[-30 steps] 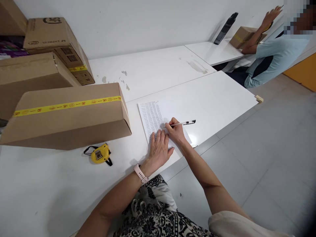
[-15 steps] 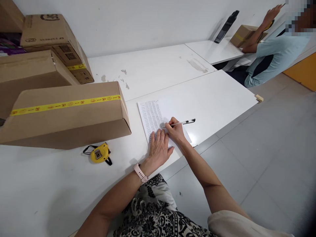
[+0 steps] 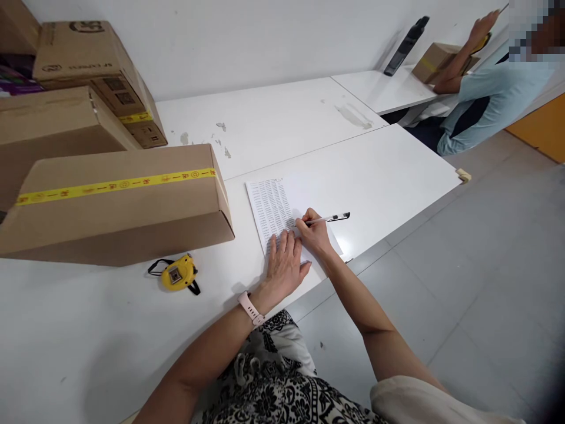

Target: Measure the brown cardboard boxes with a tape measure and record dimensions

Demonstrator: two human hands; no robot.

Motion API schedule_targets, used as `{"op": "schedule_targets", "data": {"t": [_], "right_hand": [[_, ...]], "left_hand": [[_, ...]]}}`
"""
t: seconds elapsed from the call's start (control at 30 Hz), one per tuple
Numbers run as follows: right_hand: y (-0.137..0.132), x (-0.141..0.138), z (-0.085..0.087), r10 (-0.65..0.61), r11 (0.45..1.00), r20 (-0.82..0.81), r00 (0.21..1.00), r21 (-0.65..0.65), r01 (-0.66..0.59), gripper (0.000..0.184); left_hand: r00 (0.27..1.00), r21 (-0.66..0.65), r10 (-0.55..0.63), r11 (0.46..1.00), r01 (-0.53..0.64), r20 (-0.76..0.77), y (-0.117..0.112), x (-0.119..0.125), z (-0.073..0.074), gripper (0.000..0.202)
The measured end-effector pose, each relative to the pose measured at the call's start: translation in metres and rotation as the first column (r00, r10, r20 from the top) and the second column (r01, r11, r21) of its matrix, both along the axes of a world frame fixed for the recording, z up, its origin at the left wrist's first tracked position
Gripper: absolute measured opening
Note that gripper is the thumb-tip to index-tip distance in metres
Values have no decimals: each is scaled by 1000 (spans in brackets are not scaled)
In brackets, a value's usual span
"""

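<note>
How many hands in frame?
3: left hand flat on printed sheet, right hand holding pen, co-worker's hand raised, upper right. Co-worker's other hand isn't visible.

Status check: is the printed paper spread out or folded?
Spread out: the paper lies flat on the table, print facing up, no fold visible, the left hand resting on it.

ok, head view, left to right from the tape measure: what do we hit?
Tape measure → wristband → left hand on sheet → right hand holding pen → bottle → small box → co-worker.
</note>
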State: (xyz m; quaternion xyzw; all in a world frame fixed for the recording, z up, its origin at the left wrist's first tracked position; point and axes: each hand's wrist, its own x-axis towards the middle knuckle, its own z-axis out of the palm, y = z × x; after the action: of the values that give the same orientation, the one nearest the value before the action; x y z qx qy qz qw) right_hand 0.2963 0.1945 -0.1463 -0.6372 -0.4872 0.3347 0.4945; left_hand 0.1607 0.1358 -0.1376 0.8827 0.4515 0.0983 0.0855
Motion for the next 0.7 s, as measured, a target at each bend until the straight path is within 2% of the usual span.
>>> {"op": "schedule_targets", "data": {"t": [0.7], "right_hand": [[1, 0, 0, -26, 1000, 37, 999, 17, 25, 25]], "left_hand": [[1000, -11, 4, 1000, -4, -9, 0, 0, 1, 65]]}}
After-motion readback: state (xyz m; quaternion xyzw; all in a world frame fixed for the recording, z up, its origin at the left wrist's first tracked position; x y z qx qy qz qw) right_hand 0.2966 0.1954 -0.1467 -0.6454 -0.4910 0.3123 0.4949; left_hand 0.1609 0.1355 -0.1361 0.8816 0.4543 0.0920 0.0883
